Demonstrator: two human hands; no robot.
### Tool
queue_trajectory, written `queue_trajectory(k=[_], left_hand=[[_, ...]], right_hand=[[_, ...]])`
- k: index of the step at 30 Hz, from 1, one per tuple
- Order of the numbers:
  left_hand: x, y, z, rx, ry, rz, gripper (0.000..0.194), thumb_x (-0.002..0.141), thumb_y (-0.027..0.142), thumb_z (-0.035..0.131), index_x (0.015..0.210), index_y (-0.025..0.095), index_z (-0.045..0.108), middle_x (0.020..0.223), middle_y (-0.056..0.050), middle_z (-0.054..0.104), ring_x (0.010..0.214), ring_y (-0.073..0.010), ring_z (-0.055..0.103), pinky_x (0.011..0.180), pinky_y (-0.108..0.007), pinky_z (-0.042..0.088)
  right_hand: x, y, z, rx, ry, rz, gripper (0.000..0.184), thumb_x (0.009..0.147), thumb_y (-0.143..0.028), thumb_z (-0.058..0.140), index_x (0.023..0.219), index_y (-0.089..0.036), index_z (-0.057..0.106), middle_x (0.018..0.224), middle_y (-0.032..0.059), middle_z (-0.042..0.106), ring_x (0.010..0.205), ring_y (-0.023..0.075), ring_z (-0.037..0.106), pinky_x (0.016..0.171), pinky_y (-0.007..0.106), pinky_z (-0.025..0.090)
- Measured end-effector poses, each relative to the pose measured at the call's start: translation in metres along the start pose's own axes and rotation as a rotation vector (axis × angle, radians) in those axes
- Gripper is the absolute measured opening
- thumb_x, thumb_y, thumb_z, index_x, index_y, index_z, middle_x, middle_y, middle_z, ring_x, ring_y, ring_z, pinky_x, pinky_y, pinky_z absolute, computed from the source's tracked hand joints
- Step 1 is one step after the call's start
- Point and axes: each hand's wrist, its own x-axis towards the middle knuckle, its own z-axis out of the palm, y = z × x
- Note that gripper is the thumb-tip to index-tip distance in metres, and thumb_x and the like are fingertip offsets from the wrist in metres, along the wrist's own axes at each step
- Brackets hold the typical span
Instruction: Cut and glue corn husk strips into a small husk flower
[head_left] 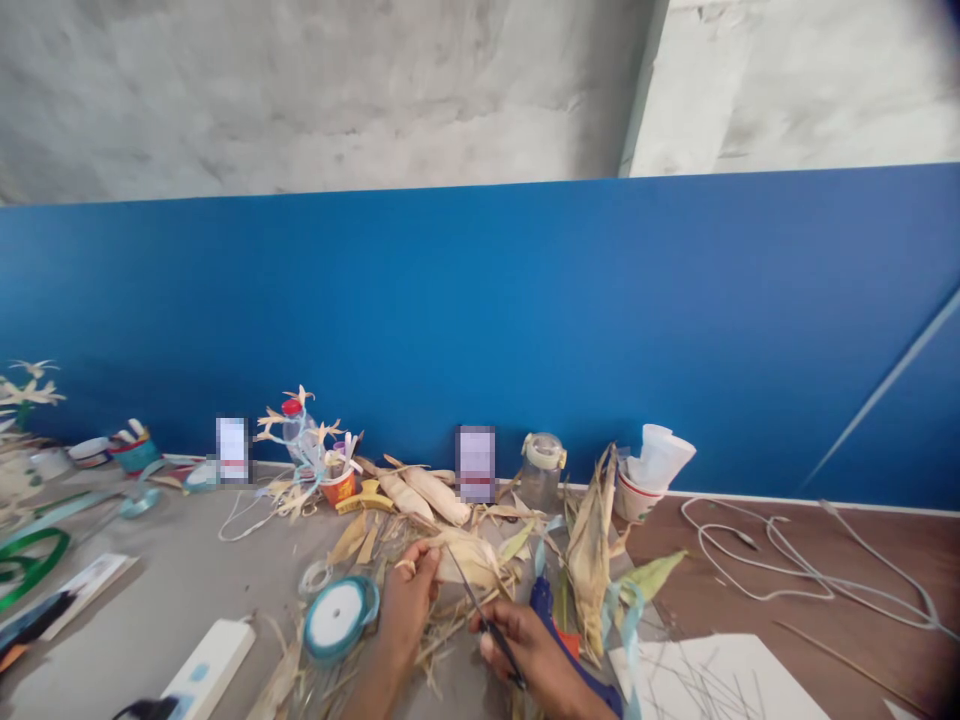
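My left hand (405, 605) is closed, its thumb and fingers pinching a pale dry corn husk (471, 556) above the table. My right hand (529, 645) is wrapped round dark-handled scissors (501, 645), whose slim blades point up and left across the husk. I cannot tell whether the blades are apart. Scraps of husk lie beneath both hands. Left of my left hand is a spool of blue ribbon (335, 620). A blue glue gun (541, 600), partly hidden, lies just right of my right hand.
Behind are husk bundles (431, 492), a glass jar (541, 470), a phone (477, 463) and a paper cup (637, 497). A tall dry husk (592, 550) and wires on white paper (712, 680) lie right. A power strip (206, 672) is front left. A blue partition (480, 320) stands behind.
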Motion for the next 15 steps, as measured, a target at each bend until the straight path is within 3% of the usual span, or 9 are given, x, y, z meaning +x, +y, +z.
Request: queue_trajectory(k=[6, 11, 15], left_hand=[[0.001, -0.002, -0.002, -0.018, 0.005, 0.018, 0.041, 0.07, 0.054, 0.061, 0.084, 0.016, 0.06, 0.049, 0.006, 0.044, 0.04, -0.0086, 0.031, 0.042, -0.022, 0.022], [0.005, -0.001, -0.007, -0.031, 0.034, 0.014, 0.046, 0.067, 0.052, 0.065, 0.091, 0.014, 0.062, 0.045, 0.009, 0.038, 0.039, -0.0077, 0.028, 0.041, -0.022, 0.018], [0.007, 0.001, -0.012, -0.068, 0.042, 0.004, 0.046, 0.065, 0.05, 0.068, 0.095, 0.015, 0.065, 0.045, 0.006, 0.043, 0.038, -0.0092, 0.032, 0.04, -0.023, 0.02]], right_hand=[[0.006, 0.014, -0.002, 0.016, -0.001, 0.002, 0.032, 0.064, -0.044, 0.069, 0.072, -0.016, 0.056, 0.043, -0.0108, 0.038, 0.037, 0.0031, 0.024, 0.041, 0.019, 0.017], [0.003, 0.008, -0.002, -0.037, -0.028, 0.013, 0.026, 0.065, -0.037, 0.068, 0.073, -0.016, 0.056, 0.045, -0.0102, 0.039, 0.039, 0.0035, 0.026, 0.042, 0.019, 0.018], [0.0, 0.003, -0.001, -0.1, -0.019, 0.05, 0.017, 0.063, -0.027, 0.066, 0.071, -0.016, 0.056, 0.048, -0.0093, 0.041, 0.042, 0.0042, 0.028, 0.044, 0.019, 0.019]])
